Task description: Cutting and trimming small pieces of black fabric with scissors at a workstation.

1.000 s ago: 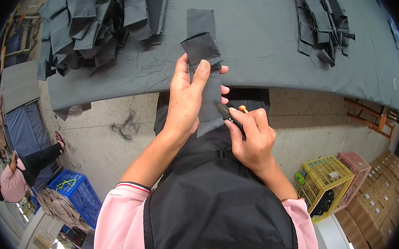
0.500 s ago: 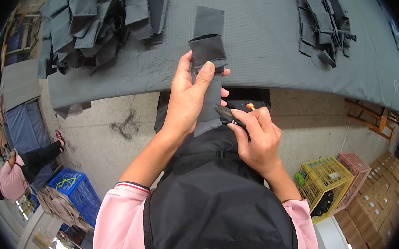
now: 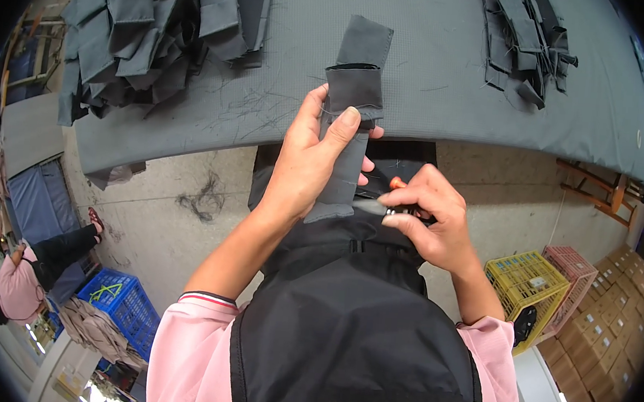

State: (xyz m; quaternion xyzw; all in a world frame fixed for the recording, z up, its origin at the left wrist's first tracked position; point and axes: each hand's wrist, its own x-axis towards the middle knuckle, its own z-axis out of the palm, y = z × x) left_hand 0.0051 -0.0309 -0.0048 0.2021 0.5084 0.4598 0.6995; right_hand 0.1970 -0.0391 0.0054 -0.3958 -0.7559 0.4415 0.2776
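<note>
My left hand [image 3: 307, 151] grips a long dark grey sewn fabric piece [image 3: 353, 94], thumb on top and fingers wrapped behind it. The piece has a folded flap with a dark slit across it, and loose threads trail by my thumb. In my right hand [image 3: 436, 214] is a pair of thread snips [image 3: 371, 205], blades pointing left at the lower edge of the fabric. Whether the blades touch the cloth I cannot tell. An orange knob shows above my right fingers; the snips' handles are mostly hidden in my palm.
A grey-covered table [image 3: 404, 117] spans the far side. On it lie a big pile of grey fabric pieces [image 3: 134, 35] at left and a smaller stack [image 3: 523, 43] at right. Crates stand on both sides: blue [image 3: 120, 310], yellow [image 3: 523, 292]. Another person [image 3: 24, 280] is at far left.
The fabric in my left hand has shifted slightly right and tilted. My right hand has drawn a little to the right with the snips, whose blades now point more level.
</note>
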